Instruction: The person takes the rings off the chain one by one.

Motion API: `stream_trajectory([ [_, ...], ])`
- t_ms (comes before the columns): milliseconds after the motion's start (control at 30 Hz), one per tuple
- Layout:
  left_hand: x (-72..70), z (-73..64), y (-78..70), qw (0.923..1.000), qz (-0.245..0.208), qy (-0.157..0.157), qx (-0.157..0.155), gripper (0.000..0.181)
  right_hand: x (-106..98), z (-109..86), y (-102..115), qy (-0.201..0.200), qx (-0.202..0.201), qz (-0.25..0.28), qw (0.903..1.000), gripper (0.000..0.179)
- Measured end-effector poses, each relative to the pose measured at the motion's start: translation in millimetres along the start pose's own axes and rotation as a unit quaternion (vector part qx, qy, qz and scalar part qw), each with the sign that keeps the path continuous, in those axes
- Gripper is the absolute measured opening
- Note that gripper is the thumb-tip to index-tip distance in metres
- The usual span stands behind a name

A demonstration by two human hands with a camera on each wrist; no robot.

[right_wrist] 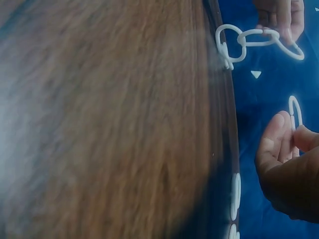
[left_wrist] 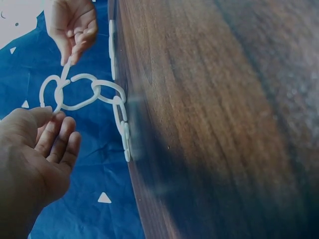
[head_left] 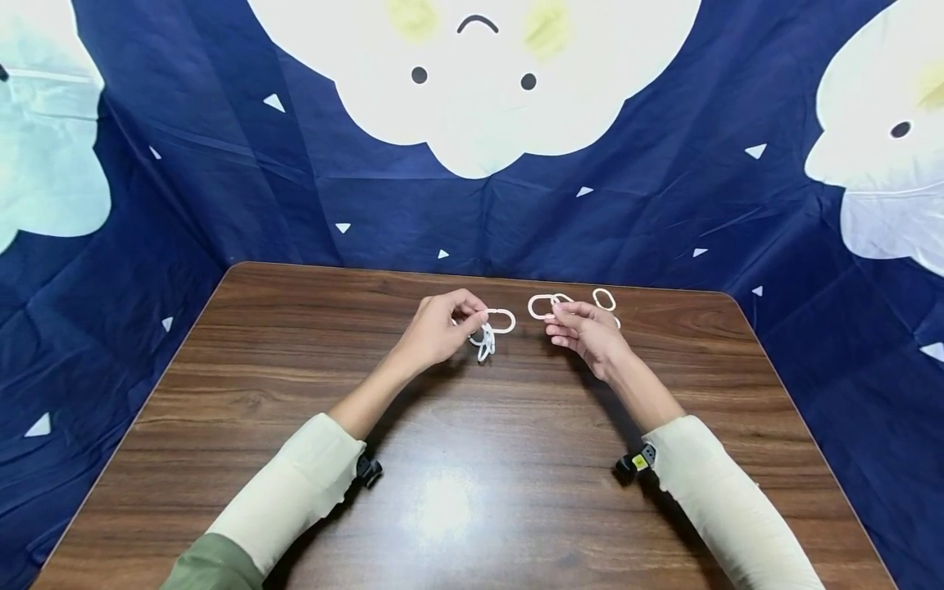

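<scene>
My left hand (head_left: 440, 329) pinches a white oval chain link (head_left: 503, 320) between thumb and fingertips. From it a short chain of joined white links (head_left: 484, 347) hangs down; in the left wrist view the chain (left_wrist: 121, 122) reaches the table surface. To the right, my right hand (head_left: 590, 336) pinches a single white link (head_left: 540, 307) that points toward the left hand. The right wrist view shows this link (right_wrist: 295, 110) upright between thumb and fingers, apart from the chain (right_wrist: 234, 45). Part of each held link is hidden by the fingers.
Loose white links, among them one oval link (head_left: 604, 300), lie on the table just behind and beside the right hand, partly covered by it. The brown wooden table (head_left: 457, 426) ends at a blue curtain (head_left: 413, 213) with white cloud shapes.
</scene>
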State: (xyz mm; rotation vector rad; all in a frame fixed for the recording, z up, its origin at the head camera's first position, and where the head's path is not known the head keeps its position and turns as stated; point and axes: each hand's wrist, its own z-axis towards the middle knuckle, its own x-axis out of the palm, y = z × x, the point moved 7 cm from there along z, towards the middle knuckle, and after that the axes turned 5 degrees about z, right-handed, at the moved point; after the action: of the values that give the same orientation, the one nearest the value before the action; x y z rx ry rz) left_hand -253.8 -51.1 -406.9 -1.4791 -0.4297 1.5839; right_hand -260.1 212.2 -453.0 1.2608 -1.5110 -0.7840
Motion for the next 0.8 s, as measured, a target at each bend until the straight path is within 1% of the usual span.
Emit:
stream_trajectory([
  [100, 0.0, -0.7, 0.2, 1.0, 0.0, 0.001, 0.0, 0.011, -6.7, -1.8, -1.3, -0.003, 0.001, -0.002, 1.0, 0.016],
  [267, -0.8, -1.4, -0.6, 1.0, -0.006, -0.001, -0.001, 0.01, -15.9, -3.9, -3.2, -0.009, -0.001, -0.001, 1.0, 0.012],
  [367, -0.1, -1.5, -0.5, 1.0, -0.008, 0.002, -0.001, 0.01, -22.1, -5.6, -4.3, -0.011, 0.0, -0.005, 0.9999, 0.014],
  [500, 1.0, -1.4, -0.8, 1.0, -0.006, 0.005, -0.003, 0.011, -29.7, -8.5, -5.8, -0.014, 0.007, -0.015, 0.9998, 0.027],
  [567, 1.3, -1.1, -1.2, 1.0, -0.004, 0.006, -0.002, 0.011, -33.1, -10.3, -6.4, -0.015, 0.011, -0.019, 0.9996, 0.027],
  [633, 1.5, -0.9, -2.4, 1.0, -0.003, 0.006, -0.001, 0.011, -36.7, -11.6, -6.9, -0.016, 0.014, -0.024, 0.9995, 0.024],
  [733, 1.7, -0.6, -3.7, 1.0, -0.003, 0.006, 0.001, 0.01, -41.1, -13.6, -7.2, -0.016, 0.019, -0.028, 0.9993, 0.013],
  [800, 1.8, -0.5, -4.3, 1.0, -0.003, 0.005, 0.001, 0.01, -43.4, -15.0, -7.3, -0.015, 0.024, -0.028, 0.9992, 0.009],
])
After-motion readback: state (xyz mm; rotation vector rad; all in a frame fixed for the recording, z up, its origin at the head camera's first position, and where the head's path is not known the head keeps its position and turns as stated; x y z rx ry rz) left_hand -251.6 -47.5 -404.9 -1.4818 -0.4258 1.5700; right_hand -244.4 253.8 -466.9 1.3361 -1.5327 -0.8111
